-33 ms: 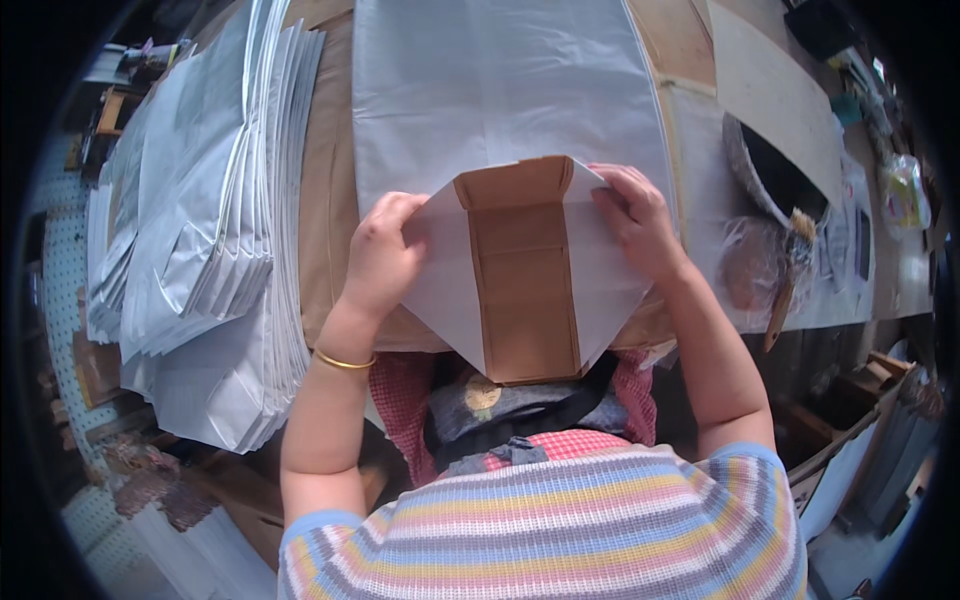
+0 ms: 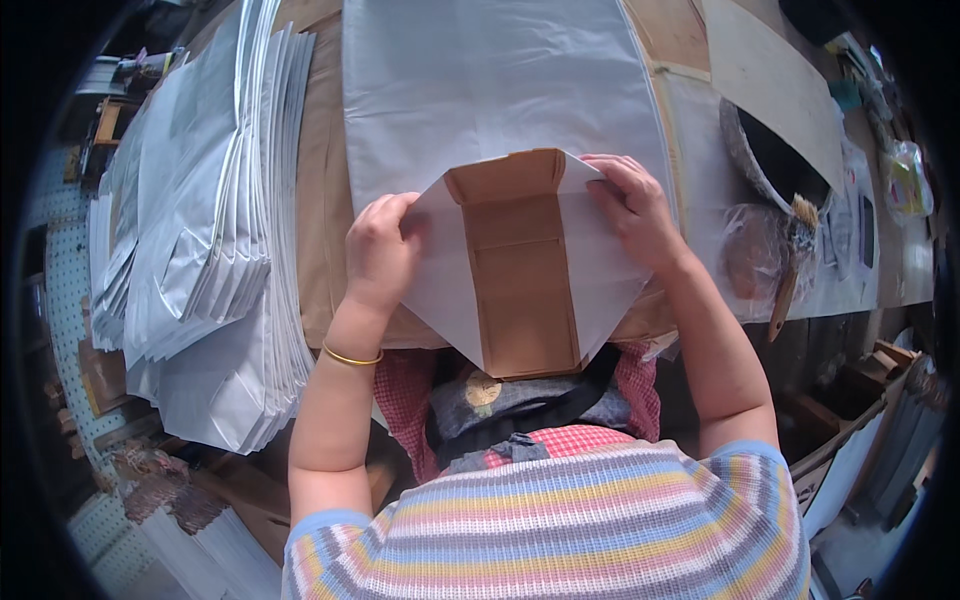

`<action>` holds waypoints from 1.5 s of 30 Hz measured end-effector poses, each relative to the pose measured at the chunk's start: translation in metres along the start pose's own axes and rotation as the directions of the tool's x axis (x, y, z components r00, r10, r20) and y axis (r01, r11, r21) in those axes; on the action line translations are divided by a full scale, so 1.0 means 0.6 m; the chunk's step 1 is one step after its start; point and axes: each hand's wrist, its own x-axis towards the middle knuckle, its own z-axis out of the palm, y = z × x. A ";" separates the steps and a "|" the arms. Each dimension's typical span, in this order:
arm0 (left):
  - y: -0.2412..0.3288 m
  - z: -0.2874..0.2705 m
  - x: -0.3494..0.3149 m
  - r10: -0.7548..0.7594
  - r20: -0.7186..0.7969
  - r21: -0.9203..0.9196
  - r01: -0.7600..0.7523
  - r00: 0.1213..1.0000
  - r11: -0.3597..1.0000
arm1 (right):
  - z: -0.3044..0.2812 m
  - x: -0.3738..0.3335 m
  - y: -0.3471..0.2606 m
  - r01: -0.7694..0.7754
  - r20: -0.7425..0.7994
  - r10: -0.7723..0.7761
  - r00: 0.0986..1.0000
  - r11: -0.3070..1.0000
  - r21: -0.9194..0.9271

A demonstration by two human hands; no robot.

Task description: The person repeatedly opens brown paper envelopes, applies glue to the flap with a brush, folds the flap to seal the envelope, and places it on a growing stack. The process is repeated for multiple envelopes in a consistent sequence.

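Bag: a white paper bag is laid flat on the counter, its bottom end drawn over the near edge toward the person.
Bottom fold: the bottom is spread into a diamond, white flaps out to either side, and a brown card insert is seated down the middle.
Left hand: the left hand is pressed on the left flap, fingers curled over its edge; the grip is closed lightly on the paper.
Right hand: the right hand is laid on the right flap near the far corner of the card, fingers bent and holding the fold down; nothing else is held.
Done: judged from the pictures, the bottom has been opened and the card placed.
Left: the side flaps are not yet folded over the card, and no glue can be seen on them.
Stack: finished-looking white bags are piled along the left edge of the counter.
Brush: a brush and a dark bowl are set near the right edge, well apart from both hands.
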 end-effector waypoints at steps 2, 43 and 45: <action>-0.018 0.009 -0.010 0.072 -0.063 0.057 -0.068 0.995 0.996 | -0.010 -0.011 0.005 0.042 0.045 -0.042 0.998 0.999 -0.004; 0.000 0.012 -0.106 0.088 0.317 0.309 -0.191 0.944 0.932 | -0.014 -0.052 -0.054 0.284 0.453 -0.043 0.891 0.831 -0.479; 0.003 0.007 -0.104 0.089 0.320 0.272 -0.182 0.943 0.945 | -0.010 -0.051 -0.060 0.273 0.406 -0.075 0.911 0.847 -0.456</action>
